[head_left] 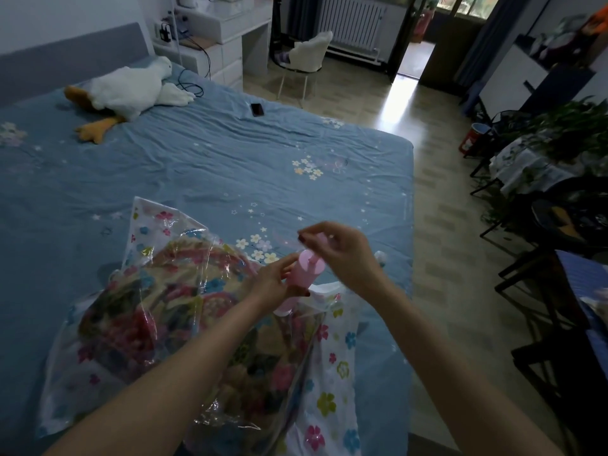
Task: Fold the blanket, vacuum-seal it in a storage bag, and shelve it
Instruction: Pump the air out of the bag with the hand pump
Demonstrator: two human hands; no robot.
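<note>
The left hand [274, 281] grips the barrel of a pink hand pump [304, 273] standing upright on the storage bag [332, 373]. At one o'clock from it, the right hand [342, 255] pinches the pump's handle, blurred. The clear, flower-printed bag holds the folded floral blanket [158, 324] and lies on the blue bed [197, 153]. At eleven o'clock lies a plush goose [128, 90]; at twelve, a phone [257, 109].

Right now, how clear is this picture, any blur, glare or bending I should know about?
Head view: dim room; glare on the floor below the doorway; right hand motion-blurred above the pink pump; left hand sharper; storage bag plastic shows reflections; wide-angle bending curves the bed edge.
</note>
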